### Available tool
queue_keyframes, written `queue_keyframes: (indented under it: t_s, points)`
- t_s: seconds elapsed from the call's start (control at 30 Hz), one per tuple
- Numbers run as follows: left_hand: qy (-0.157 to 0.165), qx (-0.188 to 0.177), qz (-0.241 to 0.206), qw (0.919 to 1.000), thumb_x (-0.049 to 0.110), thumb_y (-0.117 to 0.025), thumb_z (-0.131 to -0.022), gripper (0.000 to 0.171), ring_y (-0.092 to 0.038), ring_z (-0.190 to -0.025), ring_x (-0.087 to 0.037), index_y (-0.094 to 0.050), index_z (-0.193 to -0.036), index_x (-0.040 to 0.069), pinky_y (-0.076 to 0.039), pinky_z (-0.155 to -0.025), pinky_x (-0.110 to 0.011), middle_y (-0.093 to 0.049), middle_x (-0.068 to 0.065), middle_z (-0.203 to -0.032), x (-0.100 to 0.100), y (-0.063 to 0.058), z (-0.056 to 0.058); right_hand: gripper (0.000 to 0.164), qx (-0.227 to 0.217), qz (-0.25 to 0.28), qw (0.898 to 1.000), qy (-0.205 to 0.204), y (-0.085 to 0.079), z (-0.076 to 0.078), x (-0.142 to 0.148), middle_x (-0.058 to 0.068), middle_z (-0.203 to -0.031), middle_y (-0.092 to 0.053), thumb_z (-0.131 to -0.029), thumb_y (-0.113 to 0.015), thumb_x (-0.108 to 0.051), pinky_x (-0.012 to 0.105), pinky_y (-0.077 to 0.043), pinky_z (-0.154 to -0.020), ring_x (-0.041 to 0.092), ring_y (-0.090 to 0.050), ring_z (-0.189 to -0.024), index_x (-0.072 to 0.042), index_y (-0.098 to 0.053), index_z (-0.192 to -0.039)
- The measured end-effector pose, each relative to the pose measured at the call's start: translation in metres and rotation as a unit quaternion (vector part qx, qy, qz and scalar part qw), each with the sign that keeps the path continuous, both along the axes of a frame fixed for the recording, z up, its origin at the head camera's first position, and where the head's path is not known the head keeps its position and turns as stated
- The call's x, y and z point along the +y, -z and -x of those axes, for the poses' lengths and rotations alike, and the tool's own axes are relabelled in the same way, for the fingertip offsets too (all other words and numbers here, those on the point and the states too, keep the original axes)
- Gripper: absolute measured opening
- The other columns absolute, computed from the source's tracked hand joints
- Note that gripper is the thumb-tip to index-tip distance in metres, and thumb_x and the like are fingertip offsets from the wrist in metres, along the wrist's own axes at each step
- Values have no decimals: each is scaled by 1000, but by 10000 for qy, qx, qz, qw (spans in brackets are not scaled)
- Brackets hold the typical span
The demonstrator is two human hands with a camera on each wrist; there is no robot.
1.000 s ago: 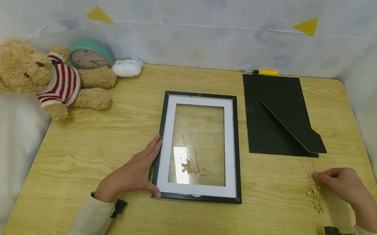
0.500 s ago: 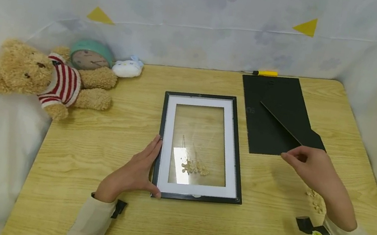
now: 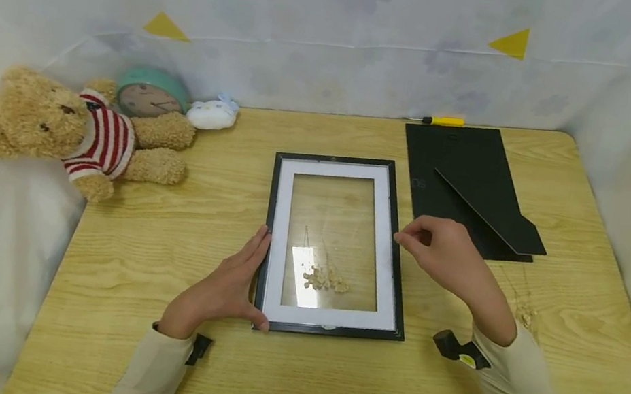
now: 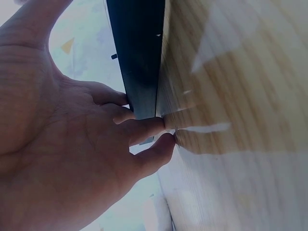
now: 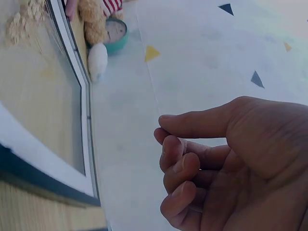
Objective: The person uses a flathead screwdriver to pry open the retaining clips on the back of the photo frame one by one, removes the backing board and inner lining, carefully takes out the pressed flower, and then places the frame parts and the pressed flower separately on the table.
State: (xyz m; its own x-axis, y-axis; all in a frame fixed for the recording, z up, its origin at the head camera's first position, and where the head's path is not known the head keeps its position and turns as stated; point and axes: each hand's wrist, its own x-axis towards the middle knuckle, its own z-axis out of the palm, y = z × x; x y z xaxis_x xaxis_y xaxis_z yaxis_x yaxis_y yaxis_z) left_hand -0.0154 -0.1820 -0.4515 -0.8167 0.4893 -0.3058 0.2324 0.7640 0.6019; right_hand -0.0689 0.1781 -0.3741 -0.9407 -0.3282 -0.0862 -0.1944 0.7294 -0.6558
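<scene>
A black picture frame [image 3: 402,307] with a white mat and clear pane lies flat on the table; dried flowers [image 3: 327,278] show inside its window. My left hand [image 3: 223,286] rests against the frame's left side, fingers along the edge and thumb at the near corner. In the left wrist view, fingertips [image 4: 161,147] touch the frame's side and the tabletop. My right hand [image 3: 437,247] is by the frame's right edge. In the right wrist view its thumb and index fingertips meet, other fingers curled, with nothing visible between them. Another dried flower sprig [image 3: 526,314] lies right of that forearm.
A black backing board [image 3: 463,162] with a fold-out stand lies at the back right, and a yellow-handled screwdriver [image 3: 445,121] sits behind it. At the back left are a teddy bear [image 3: 108,136], a green clock [image 3: 152,92] and a small white plush [image 3: 213,113].
My right hand has left the dried flowers at the right and moved left to the frame's right edge. Those flowers stay on the table. The left hand and frame have not moved.
</scene>
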Motion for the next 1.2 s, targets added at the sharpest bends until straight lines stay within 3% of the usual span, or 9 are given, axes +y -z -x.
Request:
queue_keyframes:
  t_s: [0.17, 0.37, 0.57, 0.8, 1.03, 1.2]
  points:
    - [41, 13, 2, 10000, 48, -97, -54, 152, -5, -152, -36, 2, -158, -1, -27, -111, -65, 11, -15, -166, 0, 0, 0, 14, -131, -58, 9992, -384, 12, 10, -25, 2, -76, -65, -96, -68, -14, 33, -43, -59, 15, -51, -62, -2, -74, -94]
    - [32, 52, -70, 10000, 47, -98, -53, 152, -7, -152, -37, 0, -158, -2, -28, -109, -66, 10, -16, -166, 0, -2, 0, 14, -511, -528, 9947, -720, 29, 16, -52, 1, -77, -66, -96, -67, -16, 30, -45, -57, 13, -53, -60, -4, -73, -92]
    - [19, 102, -55, 9999, 48, -98, -52, 152, -8, -151, -38, -1, -158, -2, -29, -108, -68, 9, -16, -166, 0, -1, 0, 16, -836, -771, 9874, -1100, 44, 17, -72, 2, -81, -69, -96, -67, -17, 30, -47, -59, 13, -55, -61, -5, -73, -89]
    - [21, 123, -63, 9999, 48, -98, -52, 152, -9, -151, -39, -2, -158, -3, -29, -107, -68, 8, -17, -166, 0, 0, 0, 18, -1323, -806, 9799, -1258, 58, 11, -85, -2, -68, -64, -96, -68, -18, 27, -44, -52, 12, -53, -53, -7, -73, -82]
    - [17, 134, -43, 9999, 47, -98, -52, 152, -9, -151, -38, -2, -158, -3, -29, -108, -68, 8, -17, -166, -1, -1, 0, 24, -1288, -917, 9803, -1181, 62, 6, -90, -3, -58, -60, -97, -66, -17, 27, -40, -50, 11, -49, -49, -12, -72, -73]
    - [13, 157, -88, 9998, 47, -98, -52, 152, -9, -151, -39, -2, -158, -3, -29, -108, -67, 7, -17, -166, -1, 0, -1, 47, -965, -1089, 9820, -1207, 64, 4, -93, -9, -45, -35, -94, -58, -6, 24, -26, -42, 8, -30, -43, -18, -49, -50]
